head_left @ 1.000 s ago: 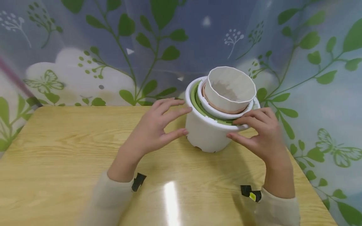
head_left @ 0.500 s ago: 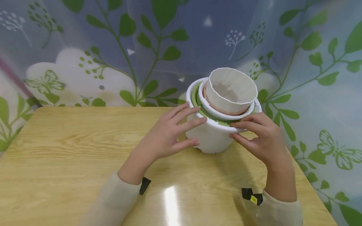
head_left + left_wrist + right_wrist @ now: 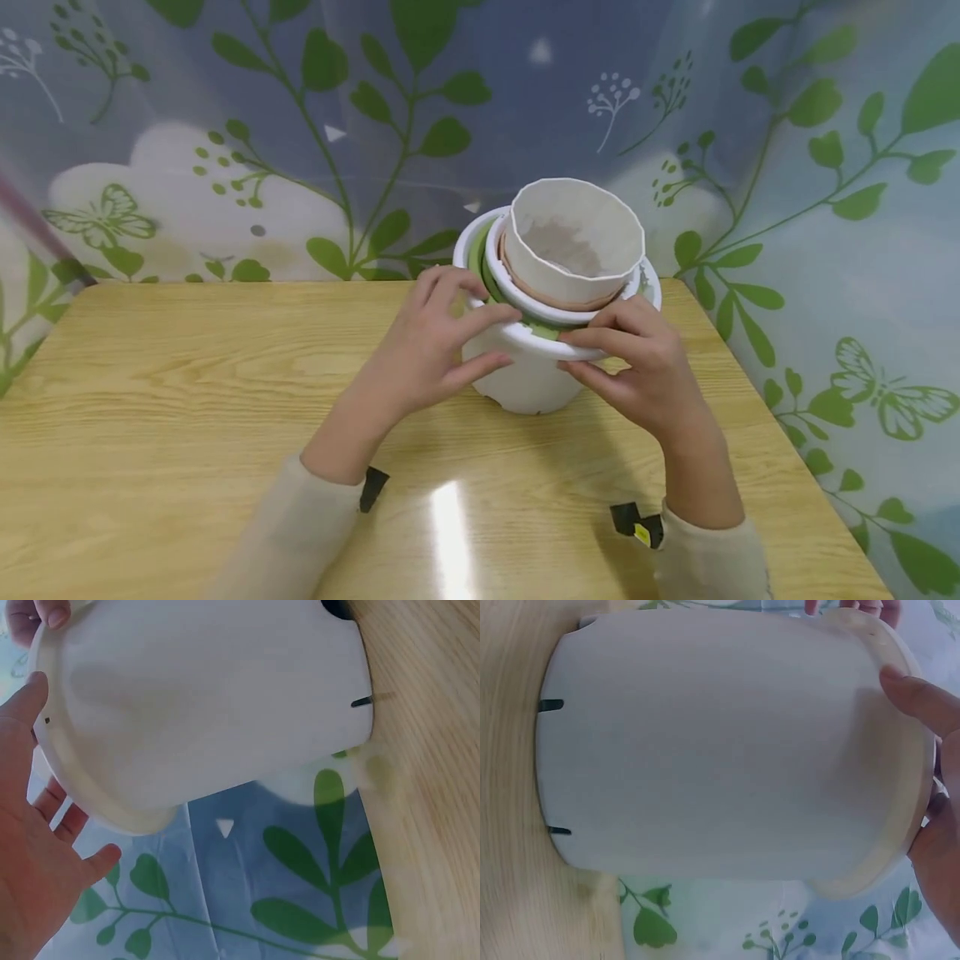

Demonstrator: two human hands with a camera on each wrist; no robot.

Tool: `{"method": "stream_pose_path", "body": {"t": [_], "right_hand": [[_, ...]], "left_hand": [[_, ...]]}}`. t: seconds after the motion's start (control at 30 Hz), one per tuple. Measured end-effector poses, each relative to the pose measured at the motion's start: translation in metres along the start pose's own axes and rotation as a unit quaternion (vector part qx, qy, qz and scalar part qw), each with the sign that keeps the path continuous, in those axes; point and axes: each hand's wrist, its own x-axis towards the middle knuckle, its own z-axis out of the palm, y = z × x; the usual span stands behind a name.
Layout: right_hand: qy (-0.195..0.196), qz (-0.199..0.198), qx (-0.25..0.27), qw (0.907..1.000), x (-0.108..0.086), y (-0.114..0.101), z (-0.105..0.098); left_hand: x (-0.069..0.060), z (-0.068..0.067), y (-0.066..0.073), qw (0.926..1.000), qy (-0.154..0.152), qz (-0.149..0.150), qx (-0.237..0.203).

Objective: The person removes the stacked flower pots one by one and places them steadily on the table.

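On the black strap (image 3: 636, 527) by the right cuff, in front of the big pot (image 3: 525, 390), I spot a small yellow tag (image 3: 642, 534); any print on it is too small for me to read. A second black strap (image 3: 373, 489) pokes out by the left cuff, in front of the big pot and to its left.

The big pot stands on the table (image 3: 187, 400), notches (image 3: 552, 705) cut along its foot. Nested inside it I make out a green rim (image 3: 542, 330), then a white pot (image 3: 546, 315), an orange pot (image 3: 564, 303), and uppermost a cream pot (image 3: 553, 279) with a brownish patch inside. That cream pot blocks my view of the rims behind it.

The right hand (image 3: 641, 362) pinches the big pot's near rim, thumb outside, fingers over the top. The left hand (image 3: 435, 333) is at the rim's left side, thumb and fingers wide apart; how firmly it touches, I can't tell.

Behind the big pot hangs a leafy backdrop (image 3: 300, 192), with a green butterfly (image 3: 896, 390) to the pot's right. A streak of glare (image 3: 452, 533) shines before it.
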Motion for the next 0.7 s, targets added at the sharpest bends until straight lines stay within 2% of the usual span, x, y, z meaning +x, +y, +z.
{"method": "stream_pose_path", "body": {"t": [0.2,0.43,0.57,0.7], "right_hand": [[-0.006,-0.006,0.003,1.0000,0.005,-0.010,0.012],[-0.023,-0.004,-0.004,0.9997,0.007,-0.020,0.013],[-0.042,-0.007,-0.011,0.9990,0.008,-0.021,0.008],[-0.061,0.015,-0.043,0.9971,0.006,-0.016,-0.007]], "left_hand": [[-0.007,-0.011,-0.003,0.9998,0.014,-0.008,0.011],[-0.012,-0.022,-0.007,1.0000,-0.002,0.000,-0.004],[-0.014,-0.027,-0.008,0.9998,-0.010,0.001,-0.016],[-0.016,-0.032,-0.009,0.9995,-0.012,0.002,-0.028]]}}
